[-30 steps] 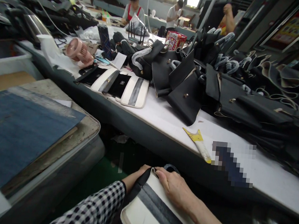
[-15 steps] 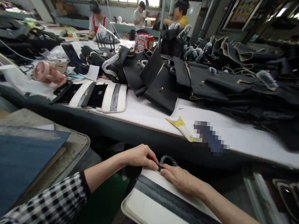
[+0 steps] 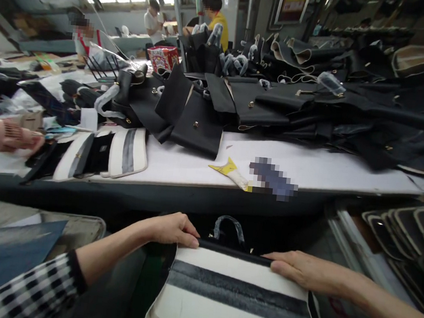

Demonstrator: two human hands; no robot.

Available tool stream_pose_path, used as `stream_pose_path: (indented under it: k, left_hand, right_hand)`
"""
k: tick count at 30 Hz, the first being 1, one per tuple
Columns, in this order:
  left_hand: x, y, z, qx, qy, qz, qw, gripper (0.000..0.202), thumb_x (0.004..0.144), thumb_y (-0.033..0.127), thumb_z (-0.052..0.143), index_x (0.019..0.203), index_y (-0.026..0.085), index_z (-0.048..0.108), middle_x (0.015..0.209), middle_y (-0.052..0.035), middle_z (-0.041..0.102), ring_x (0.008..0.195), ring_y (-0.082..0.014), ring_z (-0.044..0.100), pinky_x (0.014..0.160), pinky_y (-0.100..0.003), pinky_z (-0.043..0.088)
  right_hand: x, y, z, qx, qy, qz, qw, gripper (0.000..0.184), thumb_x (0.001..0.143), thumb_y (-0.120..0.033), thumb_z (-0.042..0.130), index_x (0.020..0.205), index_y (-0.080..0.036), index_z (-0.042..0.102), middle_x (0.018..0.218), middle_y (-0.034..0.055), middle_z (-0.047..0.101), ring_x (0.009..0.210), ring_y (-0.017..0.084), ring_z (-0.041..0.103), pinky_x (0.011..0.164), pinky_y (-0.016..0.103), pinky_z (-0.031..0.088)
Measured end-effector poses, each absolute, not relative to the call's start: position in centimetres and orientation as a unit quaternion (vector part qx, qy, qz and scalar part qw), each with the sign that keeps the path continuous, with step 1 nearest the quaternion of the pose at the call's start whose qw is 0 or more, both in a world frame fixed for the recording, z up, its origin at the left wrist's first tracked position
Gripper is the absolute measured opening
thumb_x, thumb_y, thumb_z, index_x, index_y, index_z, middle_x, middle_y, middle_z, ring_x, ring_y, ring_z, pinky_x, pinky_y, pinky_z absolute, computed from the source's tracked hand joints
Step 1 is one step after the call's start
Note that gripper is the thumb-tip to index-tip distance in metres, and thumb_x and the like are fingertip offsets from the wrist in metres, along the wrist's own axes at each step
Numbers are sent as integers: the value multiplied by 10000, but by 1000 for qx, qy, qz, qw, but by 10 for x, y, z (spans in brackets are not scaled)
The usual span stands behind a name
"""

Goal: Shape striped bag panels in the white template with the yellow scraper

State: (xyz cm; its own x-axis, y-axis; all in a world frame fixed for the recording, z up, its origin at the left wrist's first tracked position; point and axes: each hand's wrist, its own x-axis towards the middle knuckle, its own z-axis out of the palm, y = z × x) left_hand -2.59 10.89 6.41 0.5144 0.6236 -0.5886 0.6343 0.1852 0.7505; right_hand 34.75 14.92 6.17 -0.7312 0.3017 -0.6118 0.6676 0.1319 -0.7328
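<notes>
A handbag (image 3: 227, 308) lies low in front of me, its cream flap lining facing up with a dark grey band across it. Along the far side runs a black folded edge (image 3: 229, 250). My left hand (image 3: 175, 229) pinches this edge near its left end, thumb on top and fingertips partly hidden behind. Toward the right end my right hand (image 3: 298, 271) grips the same edge, its thumb on the cream lining. Between the hands a plastic-wrapped handle (image 3: 228, 221) stands up beyond the edge. The bag's lower part runs out of view.
Across the white worktable (image 3: 181, 163) lie piled black bags (image 3: 200, 123), cream-lined flaps (image 3: 128, 153), a pink fan (image 3: 8, 135) and a yellow-and-white tube (image 3: 229, 170). Stacked edged panels (image 3: 407, 230) stand at right; a blue board (image 3: 3, 259) is at left. Several people are behind the table.
My hands have moved apart along the black edge, left hand leftward and right hand rightward. More of the edge and handle now shows. The view has turned to the right.
</notes>
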Motion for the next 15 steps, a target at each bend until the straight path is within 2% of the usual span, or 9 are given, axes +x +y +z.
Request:
stream_pose_path:
  k: [6,9,12,15]
  left_hand:
    - [-34,107,54,597,490,-20,635,370,852,484,616,997,180,770,796,6,682,688,-139,531,627,-206,398]
    - [-30,109,52,603,505,-27,617,349,856,471,613,963,179,768,744,17,658,656,-124,506,589,-200,369]
    - [-23,111,52,623,519,-39,583,347,854,478,611,955,182,761,713,22,649,648,-127,521,573,-202,366]
    - [-16,114,53,647,520,-38,556,355,847,488,618,1033,211,739,867,11,709,789,-169,611,679,-218,435]
  right_hand:
    - [342,155,55,292,701,-632,150,442,989,-445,406,1389,-307,536,1326,5,616,1204,250,574,1057,367,425]
    - [339,160,51,298,709,-620,157,447,973,-466,426,1336,-272,600,1323,28,619,1197,268,577,1051,366,426]
    - [333,161,48,314,720,-595,167,455,959,-503,428,1270,-262,657,1245,40,667,1118,274,618,977,352,469]
    - [318,159,48,323,745,-554,185,465,948,-530,422,1198,-254,701,1151,50,709,1022,269,655,878,333,497]
